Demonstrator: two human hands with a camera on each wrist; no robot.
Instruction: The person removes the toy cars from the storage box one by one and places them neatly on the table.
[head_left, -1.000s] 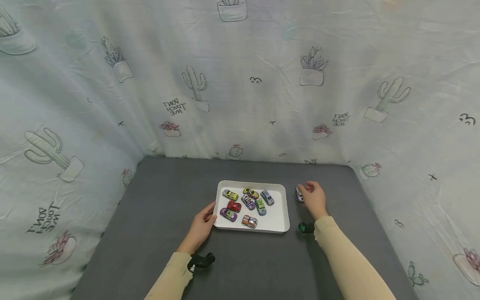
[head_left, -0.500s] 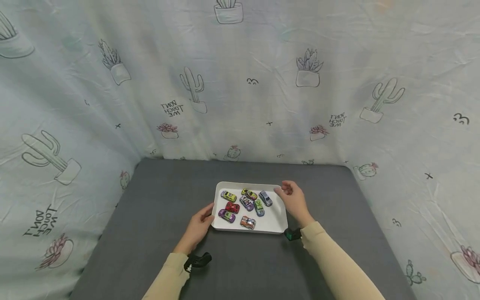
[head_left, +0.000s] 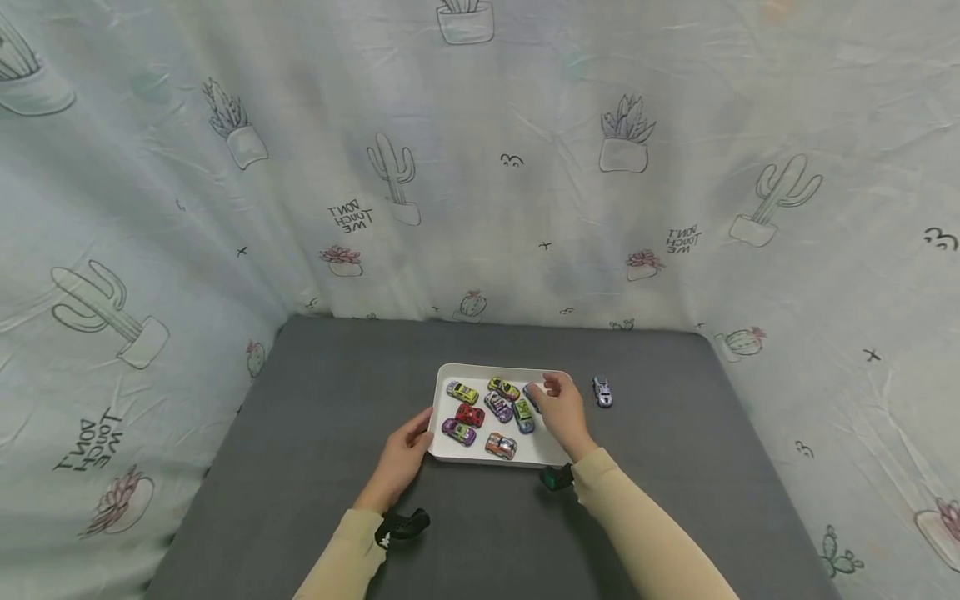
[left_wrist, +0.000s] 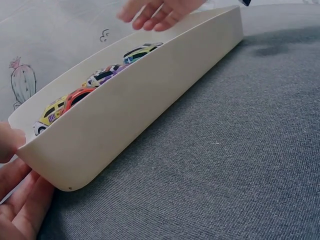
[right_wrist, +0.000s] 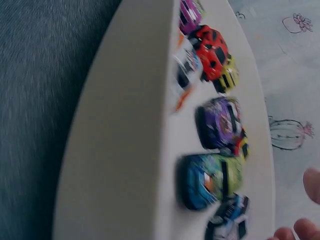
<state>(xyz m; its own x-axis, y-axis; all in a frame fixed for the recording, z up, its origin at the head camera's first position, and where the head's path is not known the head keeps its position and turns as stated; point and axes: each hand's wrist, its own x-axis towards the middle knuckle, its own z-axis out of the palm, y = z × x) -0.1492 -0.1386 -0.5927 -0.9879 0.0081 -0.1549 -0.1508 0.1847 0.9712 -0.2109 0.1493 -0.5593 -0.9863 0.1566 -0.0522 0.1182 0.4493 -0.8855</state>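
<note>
The left hand (head_left: pixel 400 457) pinches the tray (head_left: pixel 468 457) at its nine o'clock side, thumb on the rim and fingers on the outside of the wall. The right hand (head_left: pixel 561 413) is over the tray at three o'clock, fingers loosely bent and spread apart, pinching nothing. Nearest to it is the blue car (right_wrist: pixel 229 220), in the tray at two o'clock; the hand partly covers it from the head view, so I can't be sure whether a fingertip touches it.

Around the tray floor, the second yellow car (head_left: pixel 503 387) lies at twelve, the green car (head_left: pixel 523 415) at three, the orange car (head_left: pixel 501 446) at six, the purple-green car (head_left: pixel 458 431) between eight and nine, the red car (head_left: pixel 470 415) at nine and the yellow car (head_left: pixel 462 392) at ten. The purple-white car (head_left: pixel 498 407) sits near the centre. Outside, just short of three o'clock, the silver car (head_left: pixel 602 391) stands on the grey table (head_left: pixel 697 492).
</note>
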